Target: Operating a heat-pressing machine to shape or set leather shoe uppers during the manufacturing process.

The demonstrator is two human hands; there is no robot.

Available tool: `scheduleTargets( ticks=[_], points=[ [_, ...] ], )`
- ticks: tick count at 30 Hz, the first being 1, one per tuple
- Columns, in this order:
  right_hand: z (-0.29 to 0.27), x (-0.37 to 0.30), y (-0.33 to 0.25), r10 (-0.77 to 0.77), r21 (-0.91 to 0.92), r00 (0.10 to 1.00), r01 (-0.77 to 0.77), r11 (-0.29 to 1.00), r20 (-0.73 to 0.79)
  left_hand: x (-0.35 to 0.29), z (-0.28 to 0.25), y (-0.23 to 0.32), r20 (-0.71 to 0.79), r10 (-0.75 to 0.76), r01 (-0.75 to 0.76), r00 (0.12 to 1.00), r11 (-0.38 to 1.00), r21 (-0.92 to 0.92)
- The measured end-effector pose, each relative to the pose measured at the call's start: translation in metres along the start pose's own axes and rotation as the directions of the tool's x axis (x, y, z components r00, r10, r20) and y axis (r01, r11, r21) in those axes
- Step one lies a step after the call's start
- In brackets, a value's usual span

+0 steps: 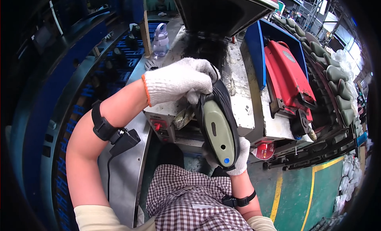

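Observation:
A long olive-green form (216, 123) with rounded ends is held in front of me; a slot, a dark hole and a blue round spot mark its face. A thin, wrinkled black cover (227, 106) wraps its edges. My left hand (182, 80), in a white knit glove, pinches the cover at the far end. Also gloved, my right hand (240, 155) grips the near end from beneath and the side; part of it hides behind the form. Which article the two make up, I cannot tell.
Beyond the hands stands a worn white machine (244, 108) with a raised dark lid (218, 12). A lilac bottle (160, 42) sits at its left. A red machine (287, 72) is at the right, beside a rack of olive-green pieces (336, 74). A metal table (125, 171) lies left.

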State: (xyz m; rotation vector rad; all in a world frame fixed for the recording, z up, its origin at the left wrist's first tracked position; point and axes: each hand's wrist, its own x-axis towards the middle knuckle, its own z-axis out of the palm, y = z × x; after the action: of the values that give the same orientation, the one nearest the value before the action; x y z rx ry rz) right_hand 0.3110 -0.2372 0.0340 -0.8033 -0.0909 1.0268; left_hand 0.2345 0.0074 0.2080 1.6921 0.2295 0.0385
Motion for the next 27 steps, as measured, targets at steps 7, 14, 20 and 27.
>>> scheduleTargets(
  ticks=[7,14,20,27],
  points=[
    [-0.009,0.012,-0.004,0.029,0.198,0.824,-0.171,0.965,0.566,-0.013,0.023,-0.008,-0.189,0.076,-0.084,0.979,0.996,-0.038],
    [-0.017,0.003,0.009,0.054,0.125,0.983,-0.076,0.989,0.174,-0.037,0.027,-0.011,-0.225,0.142,-0.155,0.964,0.987,-0.038],
    [-0.012,0.000,0.006,0.044,0.147,0.980,-0.073,0.986,0.192,-0.050,0.035,-0.017,-0.211,0.325,-0.202,0.922,0.868,0.453],
    [0.000,-0.006,0.002,0.045,0.159,0.967,-0.087,0.983,0.251,-0.059,0.038,-0.017,-0.089,0.622,-0.317,0.778,0.511,0.799]
  ],
)
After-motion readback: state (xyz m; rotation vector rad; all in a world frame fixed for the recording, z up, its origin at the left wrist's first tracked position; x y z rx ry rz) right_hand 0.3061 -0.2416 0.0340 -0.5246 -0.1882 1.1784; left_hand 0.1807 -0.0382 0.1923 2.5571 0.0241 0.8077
